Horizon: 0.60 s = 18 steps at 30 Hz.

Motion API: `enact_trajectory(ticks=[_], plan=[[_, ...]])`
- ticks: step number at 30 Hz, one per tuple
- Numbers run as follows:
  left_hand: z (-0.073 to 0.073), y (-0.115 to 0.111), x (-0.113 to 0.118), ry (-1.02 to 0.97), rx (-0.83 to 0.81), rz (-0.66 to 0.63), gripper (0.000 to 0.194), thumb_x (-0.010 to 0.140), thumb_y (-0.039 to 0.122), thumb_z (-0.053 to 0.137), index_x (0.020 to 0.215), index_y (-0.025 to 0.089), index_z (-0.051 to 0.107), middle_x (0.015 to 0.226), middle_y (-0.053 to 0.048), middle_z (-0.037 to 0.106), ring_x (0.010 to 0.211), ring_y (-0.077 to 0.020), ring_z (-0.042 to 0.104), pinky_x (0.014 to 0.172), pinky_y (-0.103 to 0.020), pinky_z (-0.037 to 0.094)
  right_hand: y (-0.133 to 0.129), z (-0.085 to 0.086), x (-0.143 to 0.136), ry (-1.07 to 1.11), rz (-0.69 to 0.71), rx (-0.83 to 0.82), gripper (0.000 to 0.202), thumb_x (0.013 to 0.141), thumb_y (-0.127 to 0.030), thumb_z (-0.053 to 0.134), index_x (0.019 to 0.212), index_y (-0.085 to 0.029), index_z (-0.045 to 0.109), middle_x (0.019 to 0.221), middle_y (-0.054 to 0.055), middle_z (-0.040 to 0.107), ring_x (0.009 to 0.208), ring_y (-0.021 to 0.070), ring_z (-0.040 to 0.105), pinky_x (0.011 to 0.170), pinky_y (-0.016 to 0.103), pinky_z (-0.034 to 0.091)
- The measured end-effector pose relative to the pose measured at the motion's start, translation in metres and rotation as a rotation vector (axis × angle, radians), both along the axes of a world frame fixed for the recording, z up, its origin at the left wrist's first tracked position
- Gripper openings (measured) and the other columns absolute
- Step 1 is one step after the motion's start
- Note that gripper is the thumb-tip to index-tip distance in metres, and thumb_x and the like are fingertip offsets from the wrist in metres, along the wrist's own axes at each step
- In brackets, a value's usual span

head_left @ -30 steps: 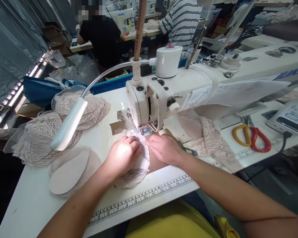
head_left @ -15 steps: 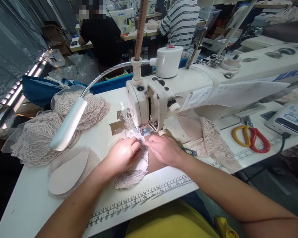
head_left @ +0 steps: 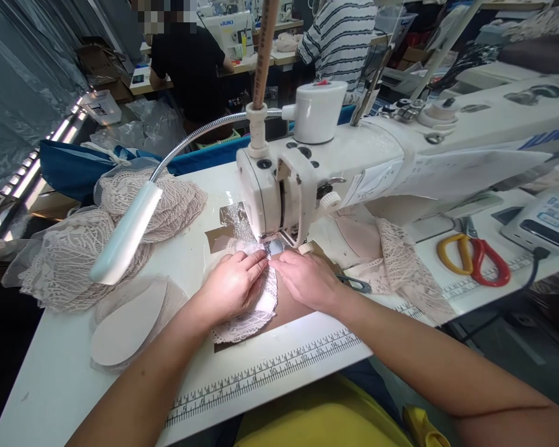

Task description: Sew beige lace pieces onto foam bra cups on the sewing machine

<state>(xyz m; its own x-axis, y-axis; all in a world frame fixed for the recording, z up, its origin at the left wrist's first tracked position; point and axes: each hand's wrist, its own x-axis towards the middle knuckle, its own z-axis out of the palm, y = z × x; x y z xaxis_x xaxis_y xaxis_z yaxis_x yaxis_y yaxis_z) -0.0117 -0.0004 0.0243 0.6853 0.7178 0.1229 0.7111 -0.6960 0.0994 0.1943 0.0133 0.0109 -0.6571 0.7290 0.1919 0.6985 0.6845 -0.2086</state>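
A pale lace piece [head_left: 249, 324] lies under the needle area of a white sewing machine [head_left: 272, 192], its scalloped edge toward the table's front. My left hand [head_left: 233, 282] rests on the lace with fingers bent and pressed together, fingertips just in front of the presser foot. On the lace's right edge, my right hand [head_left: 307, 279] has its fingers closed in a pinch, close to the left fingertips. Brown tape [head_left: 293, 304] covers the table beneath. The fingertips partly hide the fabric at the needle.
Lace stacks [head_left: 74, 254] and smooth oval pads [head_left: 130, 323] lie left, under a lamp [head_left: 128, 233]. Right are more lace [head_left: 403, 267], small snips [head_left: 354, 284] and red-yellow scissors [head_left: 491, 261]. Two people sit beyond the machine.
The lace has moved forward, away from me, toward the needle, and its near edge is farther from the ruler. My left hand has shifted slightly forward with it; my right hand stays nearly in place.
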Motion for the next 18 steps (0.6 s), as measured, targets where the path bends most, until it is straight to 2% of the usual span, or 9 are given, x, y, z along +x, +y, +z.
enact_trajectory(ticks=[6,18], plan=[[-0.0025,0.0009,-0.0018,0.032,0.008,0.008,0.044,0.086,0.014,0.047,0.13,0.011,0.055,0.135,-0.011,0.055,0.098,-0.0279,0.054,0.084,-0.045,0.048,0.0008,0.0045,-0.003,-0.027,-0.028,-0.012,0.03,0.091,-0.014,0.043,0.109,-0.016,0.067,0.086,0.006,0.065,0.072,0.0166,0.054,0.062,0.029,0.035],[-0.0025,0.0076,-0.0022,-0.033,0.035,-0.008,0.037,0.09,0.013,0.047,0.125,0.011,0.058,0.13,-0.01,0.06,0.101,-0.0262,0.054,0.086,-0.042,0.048,0.0019,0.0049,-0.005,-0.037,-0.046,-0.021,0.029,0.092,-0.015,0.042,0.104,-0.017,0.068,0.083,0.005,0.064,0.068,0.0154,0.052,0.059,0.028,0.032]])
